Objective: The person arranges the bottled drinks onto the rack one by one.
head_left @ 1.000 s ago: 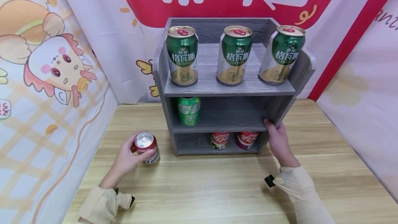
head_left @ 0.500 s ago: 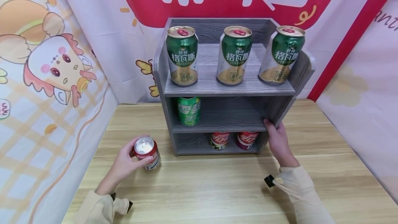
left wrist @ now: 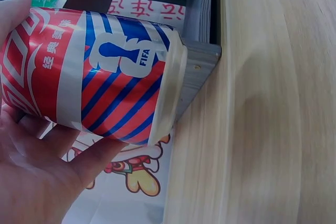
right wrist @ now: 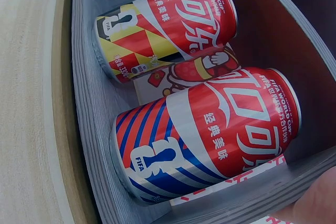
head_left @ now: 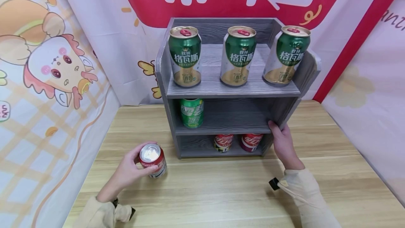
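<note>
My left hand (head_left: pixel 131 166) grips a red cola can (head_left: pixel 158 169) left of the grey shelf (head_left: pixel 234 115), thumb on the near side. In the left wrist view, the cola can (left wrist: pixel 123 82) shows red and blue stripes and a FIFA mark. My right hand (head_left: pixel 284 147) holds the shelf's right side panel, thumb at its front edge; its other fingers are mostly hidden. Two cola cans stand on the bottom tier: one with yellow and black (right wrist: pixel 139 40), the other striped red and blue (right wrist: pixel 205 135). The bottom tier's left part holds no can.
Three green-and-gold kvass cans (head_left: pixel 238 57) stand spaced along the top tier. One green soda can (head_left: pixel 192 113) is at the left of the middle tier. The shelf stands on a wooden table (head_left: pixel 215 192), with printed cloth (head_left: pixel 104 45) behind and at the sides.
My left hand has carried the cola can a little to the right and toward me. The right hand and the shelf have stayed in place.
</note>
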A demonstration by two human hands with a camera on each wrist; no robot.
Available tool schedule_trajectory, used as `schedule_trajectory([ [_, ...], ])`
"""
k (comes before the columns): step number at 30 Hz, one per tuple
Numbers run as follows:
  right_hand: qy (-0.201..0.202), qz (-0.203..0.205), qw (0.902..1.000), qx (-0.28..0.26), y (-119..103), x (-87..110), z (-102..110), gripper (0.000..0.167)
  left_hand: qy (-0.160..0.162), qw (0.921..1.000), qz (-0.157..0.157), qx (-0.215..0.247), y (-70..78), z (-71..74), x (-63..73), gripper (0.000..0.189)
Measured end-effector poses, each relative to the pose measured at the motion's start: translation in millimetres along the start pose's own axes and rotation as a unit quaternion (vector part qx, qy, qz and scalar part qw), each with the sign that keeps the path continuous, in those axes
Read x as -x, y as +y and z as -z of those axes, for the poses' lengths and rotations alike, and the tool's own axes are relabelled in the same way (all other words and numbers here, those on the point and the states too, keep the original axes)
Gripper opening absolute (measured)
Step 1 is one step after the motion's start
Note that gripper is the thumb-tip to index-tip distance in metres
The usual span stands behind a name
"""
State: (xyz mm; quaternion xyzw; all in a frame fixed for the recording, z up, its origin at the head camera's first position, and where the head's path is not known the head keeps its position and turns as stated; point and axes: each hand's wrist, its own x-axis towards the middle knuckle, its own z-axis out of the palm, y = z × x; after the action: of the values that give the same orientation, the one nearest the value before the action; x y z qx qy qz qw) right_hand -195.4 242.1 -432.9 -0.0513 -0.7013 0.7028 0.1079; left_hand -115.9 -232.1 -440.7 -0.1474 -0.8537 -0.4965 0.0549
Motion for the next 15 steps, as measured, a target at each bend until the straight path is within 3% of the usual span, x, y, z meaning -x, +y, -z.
schedule_trajectory([
  [15,0.008,0.003,0.9999,-0.006,1,-0.3,-1,0.025,-0.030,0.9988,-0.012,0.036,5.1,-19.2,0.4,0.067],
])
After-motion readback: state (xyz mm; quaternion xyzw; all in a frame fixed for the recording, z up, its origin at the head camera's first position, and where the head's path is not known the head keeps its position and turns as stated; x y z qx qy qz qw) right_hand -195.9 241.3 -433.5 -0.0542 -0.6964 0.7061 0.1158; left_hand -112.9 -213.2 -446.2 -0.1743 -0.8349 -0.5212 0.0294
